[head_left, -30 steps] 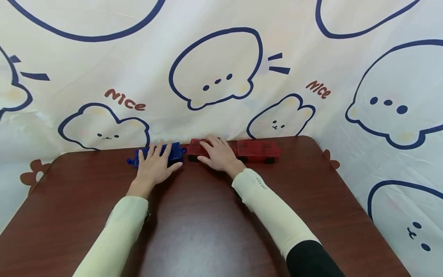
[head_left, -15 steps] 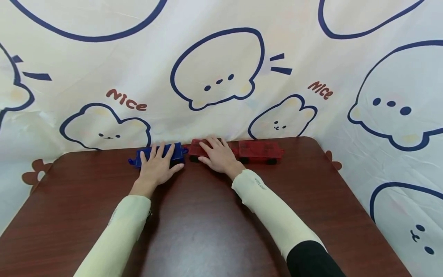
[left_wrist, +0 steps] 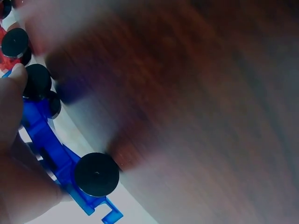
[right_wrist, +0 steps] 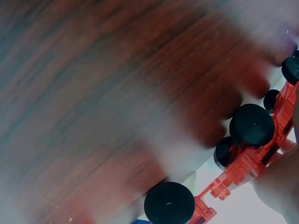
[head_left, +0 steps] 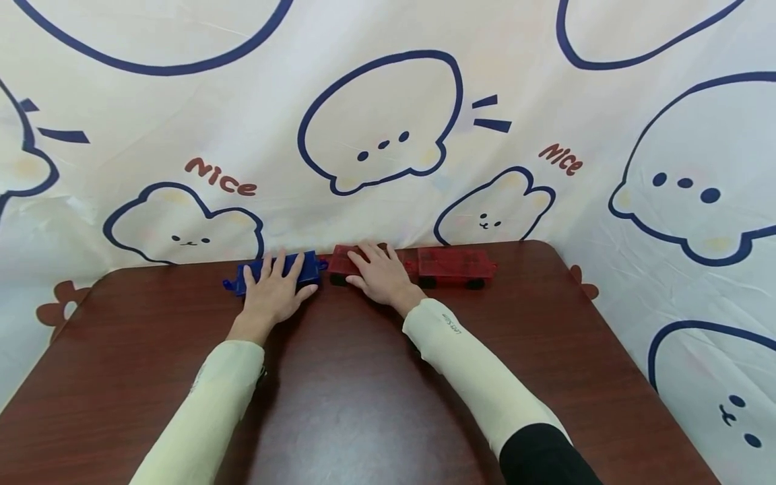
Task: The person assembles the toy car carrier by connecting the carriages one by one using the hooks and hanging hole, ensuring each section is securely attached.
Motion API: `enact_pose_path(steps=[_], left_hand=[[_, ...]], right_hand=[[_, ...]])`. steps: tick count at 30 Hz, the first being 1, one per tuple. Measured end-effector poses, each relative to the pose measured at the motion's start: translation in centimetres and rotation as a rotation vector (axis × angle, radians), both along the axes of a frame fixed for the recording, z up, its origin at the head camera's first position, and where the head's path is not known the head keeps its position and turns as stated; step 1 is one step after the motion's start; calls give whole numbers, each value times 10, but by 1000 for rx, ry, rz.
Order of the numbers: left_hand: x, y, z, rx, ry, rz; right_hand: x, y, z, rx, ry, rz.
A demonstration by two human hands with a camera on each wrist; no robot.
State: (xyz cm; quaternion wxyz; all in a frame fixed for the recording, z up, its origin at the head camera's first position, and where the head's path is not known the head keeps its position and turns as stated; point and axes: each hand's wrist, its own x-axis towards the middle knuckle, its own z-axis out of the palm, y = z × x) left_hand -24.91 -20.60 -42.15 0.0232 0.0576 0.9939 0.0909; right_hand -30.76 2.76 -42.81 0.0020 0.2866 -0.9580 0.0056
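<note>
Along the far edge of the table stands a row of toy train cars on black wheels. My left hand (head_left: 273, 293) rests on the blue train car (head_left: 311, 267) with its fingers spread; in the left wrist view the thumb (left_wrist: 11, 102) touches it near a wheel. My right hand (head_left: 382, 273) lies over the left red train car (head_left: 341, 259), fingers spread and covering part of it. A second red train car (head_left: 455, 264) sits to the right, touched by neither hand. Small couplings join the cars, with a free blue hook (left_wrist: 112, 213) at the left end.
The brown wooden table (head_left: 345, 377) reaches toward the viewer. Right behind the cars hangs a white cloth (head_left: 364, 222) printed with cartoon animals, and it continues along both sides.
</note>
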Motion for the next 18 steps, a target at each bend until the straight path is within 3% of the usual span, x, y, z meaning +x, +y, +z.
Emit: enact_pose_path(steps=[18], left_hand=[[0,-2,-3,-7,14,-27]], right_hand=[[1,-5,-1,14,-31,-30]])
